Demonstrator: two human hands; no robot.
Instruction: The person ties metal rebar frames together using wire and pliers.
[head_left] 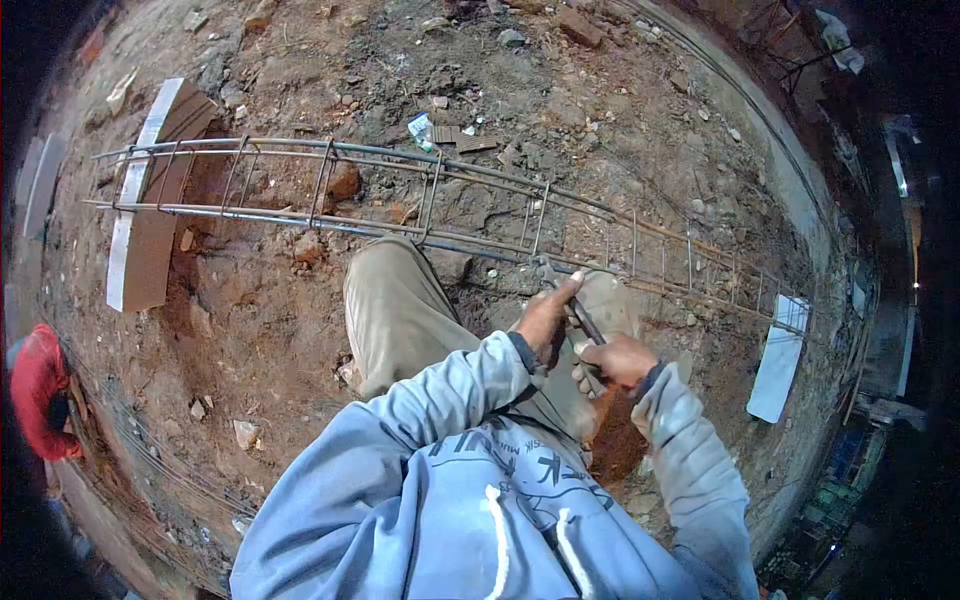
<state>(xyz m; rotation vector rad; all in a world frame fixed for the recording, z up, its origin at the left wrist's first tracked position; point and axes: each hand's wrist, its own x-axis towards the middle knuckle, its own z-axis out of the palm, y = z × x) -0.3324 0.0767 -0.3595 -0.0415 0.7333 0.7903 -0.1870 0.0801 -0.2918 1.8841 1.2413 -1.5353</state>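
Note:
A long rebar cage [430,205] of thin bars with square stirrups lies across in front of me, just beyond my knees. My left hand [545,318] is closed around the upper part of what look like dark metal pincers [588,322], close to the near bar of the cage. Lower down, my right hand [622,360] grips the handle end of the same tool. The head of the tool is at a stirrup joint; whether wire is in its jaws is too small to tell.
A pale board [145,235] supports the cage's left end, and another white board [778,365] its right end. Stones, rubble and a brick [580,27] are scattered on the dirt ground [270,350]. A person in red [38,390] bends at the left edge.

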